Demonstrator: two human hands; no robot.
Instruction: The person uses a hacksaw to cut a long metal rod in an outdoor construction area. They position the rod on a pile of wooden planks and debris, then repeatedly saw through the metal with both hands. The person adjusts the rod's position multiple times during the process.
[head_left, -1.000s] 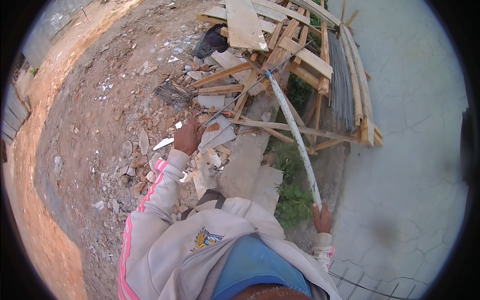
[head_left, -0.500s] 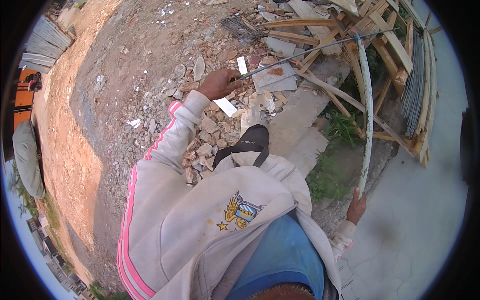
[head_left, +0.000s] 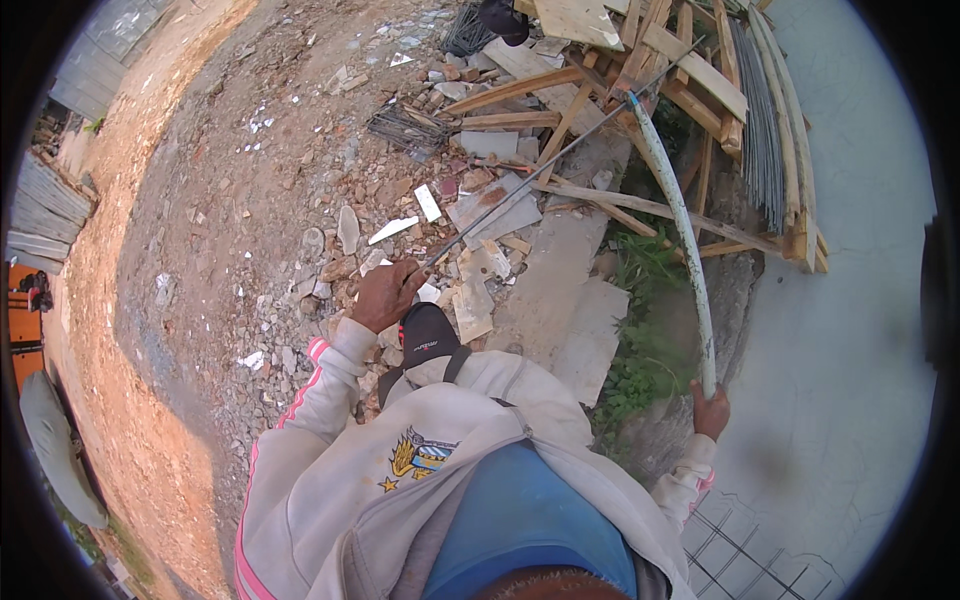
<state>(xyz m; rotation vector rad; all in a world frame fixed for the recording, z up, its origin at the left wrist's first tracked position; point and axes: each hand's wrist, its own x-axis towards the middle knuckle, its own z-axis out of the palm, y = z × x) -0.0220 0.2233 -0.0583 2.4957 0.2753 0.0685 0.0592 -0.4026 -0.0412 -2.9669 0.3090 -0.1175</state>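
My left hand (head_left: 388, 296) is closed around the near end of a thin steel rod (head_left: 510, 197). The rod slants away to the far right, over rubble and onto a heap of timber. Low on the right, my right hand (head_left: 710, 412) grips the bottom end of a long, slightly curved whitish pipe (head_left: 685, 235). The pipe's bluish far end meets the rod beside the timber; how the two join there is too small to make out. My dark shoe (head_left: 428, 335) shows just below my left hand.
Timber pieces (head_left: 690, 95) and a bundle of thin grey rods (head_left: 758, 125) lie at the far right against a pale wall (head_left: 850, 330). Wire pieces (head_left: 410, 130), tile scraps and broken stone cover the ground. Weeds (head_left: 640, 345) grow under the pipe. A wire mesh (head_left: 745, 560) shows at lower right.
My left hand has come nearer my body with the rod's end. The pipe leans more to the left at its far end. The view has shifted, bringing the wire mesh into sight.
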